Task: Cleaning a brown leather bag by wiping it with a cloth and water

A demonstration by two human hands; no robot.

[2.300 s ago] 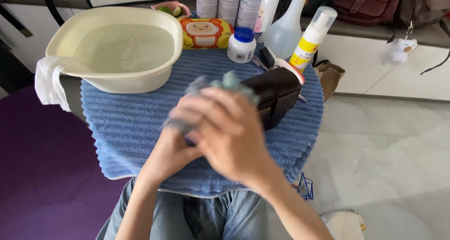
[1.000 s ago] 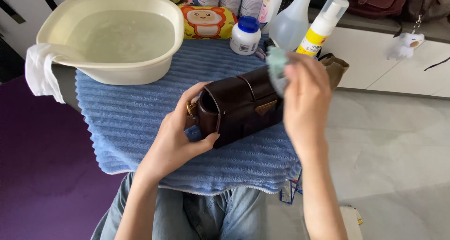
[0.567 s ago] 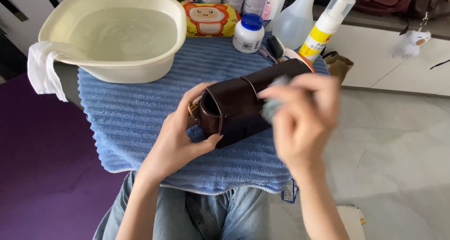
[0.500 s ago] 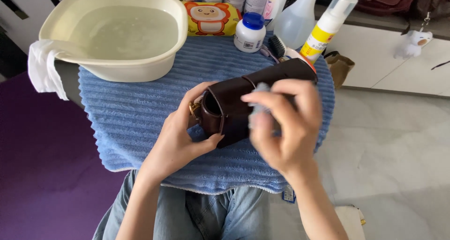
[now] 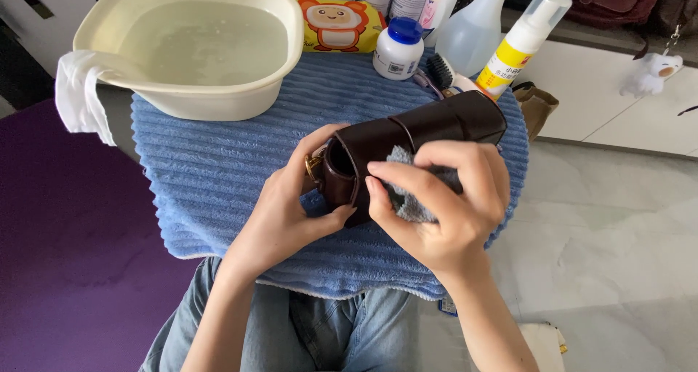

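Note:
A dark brown leather bag (image 5: 429, 128) lies on its side on a blue ribbed towel (image 5: 218, 176) spread over a small table. My left hand (image 5: 291, 205) grips the bag's near end by its brass clasp. My right hand (image 5: 443, 197) is closed around a small grey cloth (image 5: 407, 197) and presses it against the side of the bag.
A cream basin of water (image 5: 189, 41) stands at the back left with a white rag (image 5: 76, 96) over its rim. Behind the bag are a wipes pack (image 5: 338, 23), a white jar with a blue lid (image 5: 398, 49), a brush (image 5: 440, 70), a clear spray bottle (image 5: 472, 27) and a yellow foam pump bottle (image 5: 520, 45).
My right hand came down from near the pump bottle with the grey cloth and now presses it on the bag's side. My left hand kept its hold on the bag.

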